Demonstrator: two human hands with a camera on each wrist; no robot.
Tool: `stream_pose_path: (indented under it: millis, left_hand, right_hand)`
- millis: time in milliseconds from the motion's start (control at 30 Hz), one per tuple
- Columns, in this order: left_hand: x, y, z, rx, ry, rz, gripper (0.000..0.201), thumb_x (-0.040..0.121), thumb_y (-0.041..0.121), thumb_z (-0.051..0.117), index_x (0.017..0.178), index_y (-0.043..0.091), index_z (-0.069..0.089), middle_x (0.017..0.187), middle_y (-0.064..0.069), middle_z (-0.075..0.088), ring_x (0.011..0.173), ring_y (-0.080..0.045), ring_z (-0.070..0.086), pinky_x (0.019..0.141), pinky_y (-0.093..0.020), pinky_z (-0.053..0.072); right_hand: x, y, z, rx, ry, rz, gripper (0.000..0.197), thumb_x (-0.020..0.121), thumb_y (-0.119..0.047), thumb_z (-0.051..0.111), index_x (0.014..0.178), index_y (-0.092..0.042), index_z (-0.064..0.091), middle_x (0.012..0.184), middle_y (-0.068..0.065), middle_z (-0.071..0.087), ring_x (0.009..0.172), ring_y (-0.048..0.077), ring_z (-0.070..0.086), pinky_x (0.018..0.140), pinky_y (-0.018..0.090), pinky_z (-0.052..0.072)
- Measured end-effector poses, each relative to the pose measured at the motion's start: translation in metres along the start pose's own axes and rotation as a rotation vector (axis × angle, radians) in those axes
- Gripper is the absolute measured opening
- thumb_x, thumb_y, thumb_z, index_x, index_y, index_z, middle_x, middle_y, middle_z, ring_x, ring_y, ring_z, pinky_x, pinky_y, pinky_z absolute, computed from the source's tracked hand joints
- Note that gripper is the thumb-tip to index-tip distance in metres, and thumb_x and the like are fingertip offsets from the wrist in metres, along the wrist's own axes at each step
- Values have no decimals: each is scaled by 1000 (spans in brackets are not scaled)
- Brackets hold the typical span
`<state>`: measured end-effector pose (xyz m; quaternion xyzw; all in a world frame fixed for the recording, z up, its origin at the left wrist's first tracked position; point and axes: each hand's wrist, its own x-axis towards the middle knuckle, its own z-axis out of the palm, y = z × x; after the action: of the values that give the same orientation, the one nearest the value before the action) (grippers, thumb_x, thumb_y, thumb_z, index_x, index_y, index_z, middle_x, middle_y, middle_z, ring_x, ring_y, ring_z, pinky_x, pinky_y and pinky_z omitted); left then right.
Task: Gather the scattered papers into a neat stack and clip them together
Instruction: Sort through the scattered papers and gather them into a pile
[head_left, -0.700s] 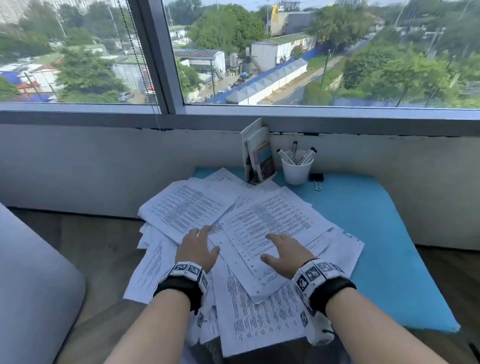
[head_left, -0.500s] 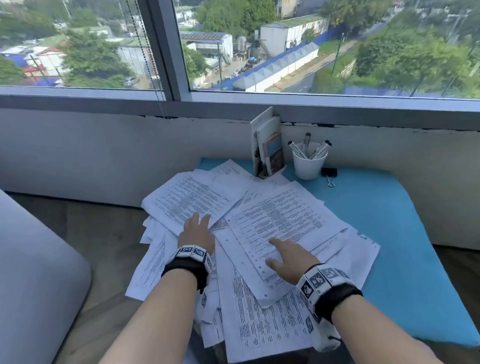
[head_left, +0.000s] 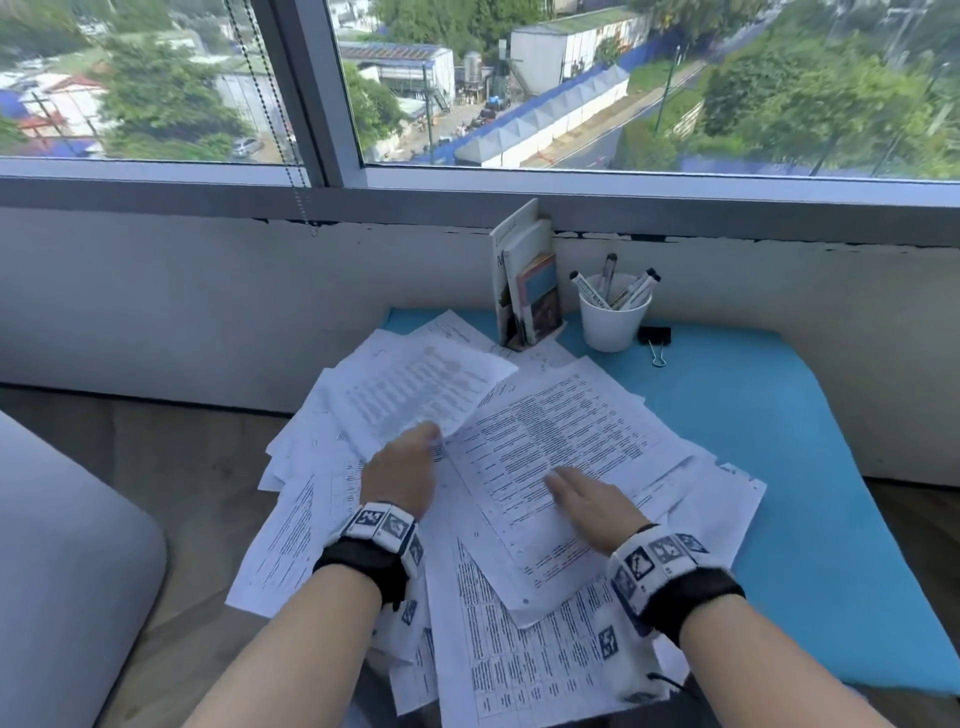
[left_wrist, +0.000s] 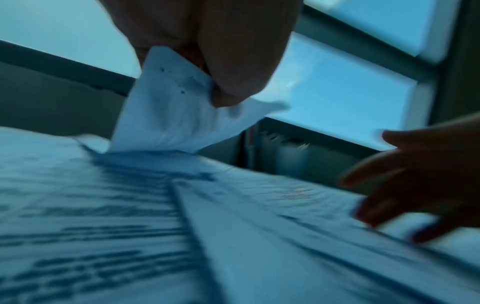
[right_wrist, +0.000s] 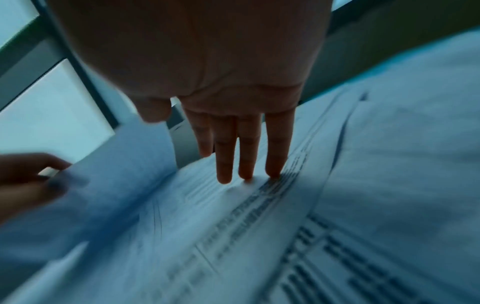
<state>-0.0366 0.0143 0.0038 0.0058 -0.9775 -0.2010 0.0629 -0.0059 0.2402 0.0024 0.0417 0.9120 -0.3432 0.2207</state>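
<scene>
Two hands were in view, left hand (head_left: 402, 475) and right hand (head_left: 592, 506). One white cup (head_left: 613, 319) held about four pens (head_left: 631, 291). One black binder clip (head_left: 654, 336). One upright group of about three books (head_left: 530, 280). Papers (head_left: 545, 441) overlapped, roughly ten sheets, exact count unclear. One blue mat (head_left: 779, 415).

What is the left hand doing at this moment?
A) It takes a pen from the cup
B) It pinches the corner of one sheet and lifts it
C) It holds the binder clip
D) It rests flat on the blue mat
B: the left hand pinches a corner of a lifted sheet.
</scene>
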Motion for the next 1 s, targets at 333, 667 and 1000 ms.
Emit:
stream_pose_path:
  millis: [333,667,1000]
  left_hand:
    - [-82,27,30,-67,39,839,40,66,-7,75,81,26,61,94,12,71,87,-6,68,95,-43,49]
    - [-62,39,41,-16,-164,1008,23,86,27,45,80,29,67,76,14,69,75,-9,64,77,-24,50]
    - [12,40,51,31,-56,262,59,88,53,50,135,18,42,141,-9,42,133,-25,33,111,-45,31]
  right_hand:
    - [-37,36,-34,1061,52,161,39,87,-41,58,113,-13,59,92,9,72,68,23,70,55,28,55]
    - [-50,75,-39,1159,212,353,62,86,-67,38,86,-11,66,75,10,66,64,24,57,61,30,45]
    - [-48,140,-24,697,425,366,29,79,1,68,105,-4,57,104,18,65,89,32,64,86,46,51]
